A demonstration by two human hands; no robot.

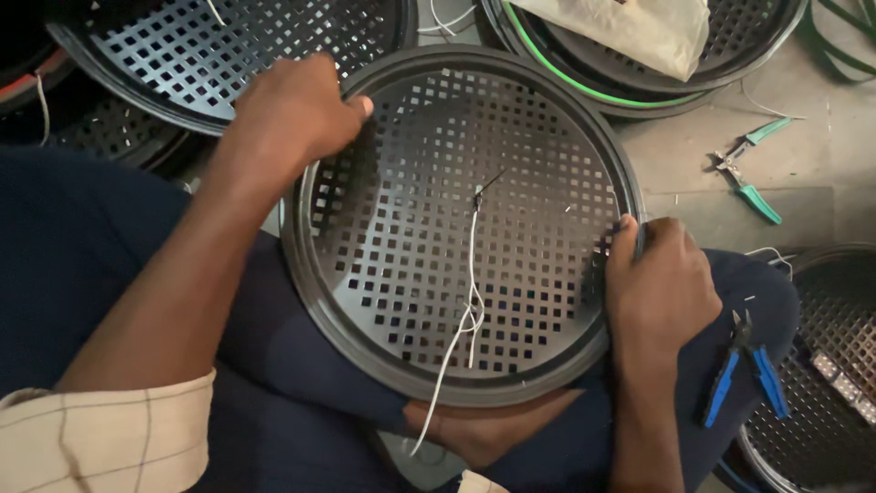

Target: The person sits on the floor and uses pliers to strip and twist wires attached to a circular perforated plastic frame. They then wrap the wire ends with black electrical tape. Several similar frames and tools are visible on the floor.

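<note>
As the round black perforated tray [511, 137] rests on my lap, I hold it by its rim with both hands. My left hand [297, 110] is curled closed over the upper-left rim; my right hand [662, 288] clamps the right rim, thumb on the inside. A white wire [471, 301] hangs down from the tray's centre past its lower rim. Blue-handled pliers [744, 370] lie right of the tray on my knee; green-handled cutters [750, 169] lie farther right, on the floor.
</note>
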